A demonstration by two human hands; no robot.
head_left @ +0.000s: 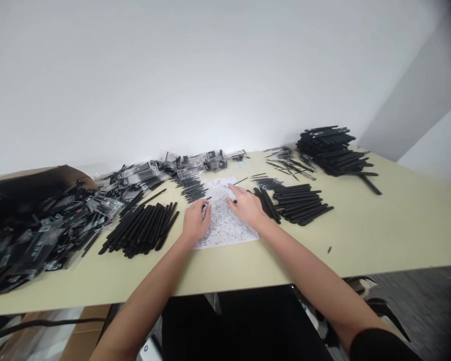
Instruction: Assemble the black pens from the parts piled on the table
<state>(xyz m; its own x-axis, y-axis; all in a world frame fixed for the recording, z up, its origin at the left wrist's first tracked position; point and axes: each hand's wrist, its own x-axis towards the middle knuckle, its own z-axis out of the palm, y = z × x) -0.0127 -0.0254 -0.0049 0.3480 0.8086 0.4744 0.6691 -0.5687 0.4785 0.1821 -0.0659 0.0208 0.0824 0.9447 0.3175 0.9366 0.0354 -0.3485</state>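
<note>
A white sheet of paper [225, 228] covered in dark scribbles lies before me on the table. My left hand [196, 220] rests at the sheet's left side with its fingers curled; a small dark bit shows by the fingertips, too unclear to name. Over the upper right of the paper is my right hand [247, 204], forefinger and thumb apart. A thin dark stick [241, 181] lies just beyond its forefinger. Thin black sticks [194, 189] sit in a row left of the paper, and more thin sticks [266, 181] are to the right.
Thick black pen-like sticks form a left pile [141, 230], a right pile [304, 203] and a tall back-right stack [328, 150]. Clear packets [37, 248] spill from a brown bag [48, 175] at left. A small dark piece [329, 249] lies near the front edge.
</note>
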